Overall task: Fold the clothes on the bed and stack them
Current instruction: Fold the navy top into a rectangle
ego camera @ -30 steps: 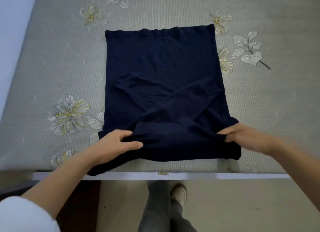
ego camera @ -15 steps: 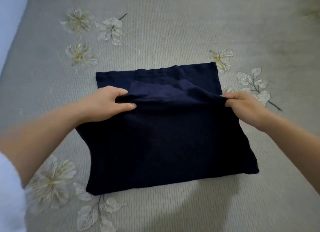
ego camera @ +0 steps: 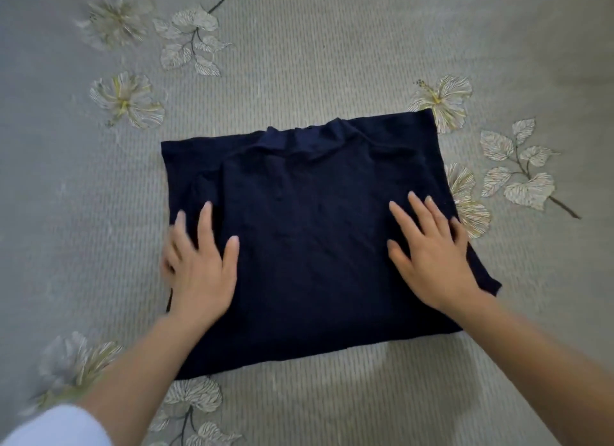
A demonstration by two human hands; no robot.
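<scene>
The dark navy garment (ego camera: pixel 315 239) lies folded into a rough rectangle, flat on the bed cover (ego camera: pixel 332 46), its far edge bunched into a small ridge. The left hand (ego camera: pixel 199 266) is pressed palm-down on the cloth's left side, fingers straight and spread, grasping nothing; it looks slightly blurred. The right hand (ego camera: pixel 432 256) mirrors it on the right side, flat, fingers fanned, nothing clutched. Both forearms reach in from the near side, a white sleeve (ego camera: pixel 56 425) on the left arm. The grey ribbed cover carries pale stitched blooms: one flower (ego camera: pixel 442 100) touches the garment's far right corner, with a leaf sprig (ego camera: pixel 521 166) off to the right.
</scene>
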